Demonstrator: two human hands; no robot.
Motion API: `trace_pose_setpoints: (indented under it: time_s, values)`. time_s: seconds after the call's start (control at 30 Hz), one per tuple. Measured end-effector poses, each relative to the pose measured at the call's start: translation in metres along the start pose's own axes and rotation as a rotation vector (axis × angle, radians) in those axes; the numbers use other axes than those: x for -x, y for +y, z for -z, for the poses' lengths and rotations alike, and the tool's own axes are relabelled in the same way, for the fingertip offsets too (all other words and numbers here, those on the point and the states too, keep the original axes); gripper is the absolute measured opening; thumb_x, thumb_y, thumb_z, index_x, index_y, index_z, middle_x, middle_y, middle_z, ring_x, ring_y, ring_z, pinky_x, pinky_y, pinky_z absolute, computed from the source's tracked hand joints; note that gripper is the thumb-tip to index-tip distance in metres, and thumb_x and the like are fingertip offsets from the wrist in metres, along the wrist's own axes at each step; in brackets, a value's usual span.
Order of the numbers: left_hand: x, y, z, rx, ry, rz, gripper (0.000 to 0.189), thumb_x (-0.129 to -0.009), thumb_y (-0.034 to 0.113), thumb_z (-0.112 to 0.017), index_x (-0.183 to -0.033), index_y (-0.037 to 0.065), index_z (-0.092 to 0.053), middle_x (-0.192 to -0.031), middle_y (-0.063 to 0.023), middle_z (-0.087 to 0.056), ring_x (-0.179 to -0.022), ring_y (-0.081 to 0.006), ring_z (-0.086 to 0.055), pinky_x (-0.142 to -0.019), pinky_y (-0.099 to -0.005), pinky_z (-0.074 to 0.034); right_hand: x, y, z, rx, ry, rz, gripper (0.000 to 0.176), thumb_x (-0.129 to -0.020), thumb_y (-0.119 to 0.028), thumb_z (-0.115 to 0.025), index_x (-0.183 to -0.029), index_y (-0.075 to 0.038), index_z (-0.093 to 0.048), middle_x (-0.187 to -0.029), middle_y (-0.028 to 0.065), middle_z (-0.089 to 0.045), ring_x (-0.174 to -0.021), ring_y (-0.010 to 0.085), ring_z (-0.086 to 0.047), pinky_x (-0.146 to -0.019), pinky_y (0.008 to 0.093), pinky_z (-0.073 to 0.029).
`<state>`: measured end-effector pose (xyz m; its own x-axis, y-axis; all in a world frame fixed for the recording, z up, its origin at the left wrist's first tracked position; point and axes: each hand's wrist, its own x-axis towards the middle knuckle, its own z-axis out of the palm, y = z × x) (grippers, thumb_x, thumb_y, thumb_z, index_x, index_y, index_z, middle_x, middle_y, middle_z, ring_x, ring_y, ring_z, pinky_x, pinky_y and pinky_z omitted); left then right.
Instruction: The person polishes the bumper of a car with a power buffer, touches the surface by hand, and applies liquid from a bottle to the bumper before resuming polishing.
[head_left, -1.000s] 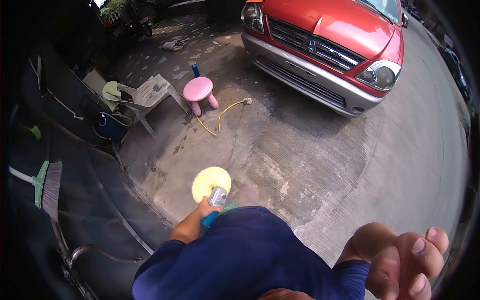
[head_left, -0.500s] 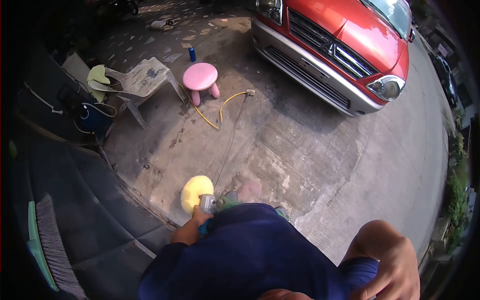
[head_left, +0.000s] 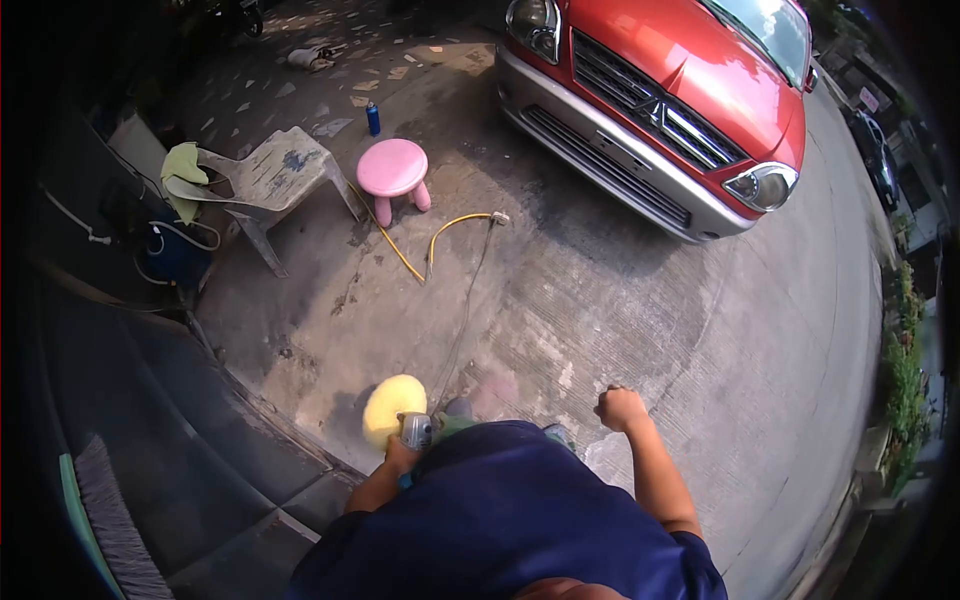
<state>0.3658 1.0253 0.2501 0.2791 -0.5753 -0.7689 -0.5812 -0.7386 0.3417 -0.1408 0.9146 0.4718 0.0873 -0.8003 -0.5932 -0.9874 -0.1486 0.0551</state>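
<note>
Down at the bottom centre, the left hand hangs beside the blue shirt, fingers wrapped round the polisher. The grip is by the body of the tool, with the yellow pad tipped outward above the concrete, which seems meant to keep the soft face off the grit. Just right of it, the right hand is held out in front, empty and clenched into a fist. A broom leans at the lower left edge.

Further up, a thin grey cord runs slack from the polisher to the end of a yellow cable, probably laid out to give reach. That cable curls past a pink stool and a grubby plastic chair with a cloth draped on its arm. A blue can stands behind the stool. Farthest, at the upper right, a red car is parked nose-in.
</note>
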Motion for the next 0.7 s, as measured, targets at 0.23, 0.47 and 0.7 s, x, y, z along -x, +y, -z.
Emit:
trace_pose_setpoints:
  time_s: [0.23,0.47,0.7]
  values:
    - [-0.024,0.003,0.023,0.014,-0.042,-0.192,0.088,-0.077,0.048,-0.094,-0.128,-0.006,-0.047,-0.12,-0.0271,-0.07,-0.111,-0.0374,-0.071,-0.093,-0.0476,-0.056,0.038,-0.034,-0.23,-0.545,-0.293,-0.229,0.039,-0.088,-0.025,-0.068,-0.12,-0.008,-0.08,-0.124,0.024,-0.075,-0.117,0.0414,-0.072,-0.103,0.0486,-0.057]
    - [-0.048,0.078,0.066,0.142,-0.167,-0.711,0.088,-0.065,0.024,-0.101,-0.128,0.001,-0.046,-0.118,-0.0202,-0.07,-0.111,-0.0302,-0.071,-0.096,-0.0426,-0.057,0.009,-0.069,-0.118,-0.988,0.181,-0.284,0.044,-0.09,-0.033,-0.08,-0.12,-0.001,-0.077,-0.107,0.0194,-0.081,-0.097,0.0355,-0.079,-0.09,0.0458,-0.062]
    - [0.082,0.313,0.097,0.128,-0.48,-1.004,0.098,-0.062,0.017,-0.102,-0.142,0.004,-0.046,-0.128,-0.0142,-0.068,-0.121,-0.0237,-0.066,-0.104,-0.0398,-0.054,-0.023,-0.131,0.007,-1.098,0.553,0.34,0.098,-0.074,-0.047,-0.096,-0.151,-0.003,-0.053,-0.133,0.0222,-0.071,-0.12,0.0368,-0.071,-0.105,0.0455,-0.056]
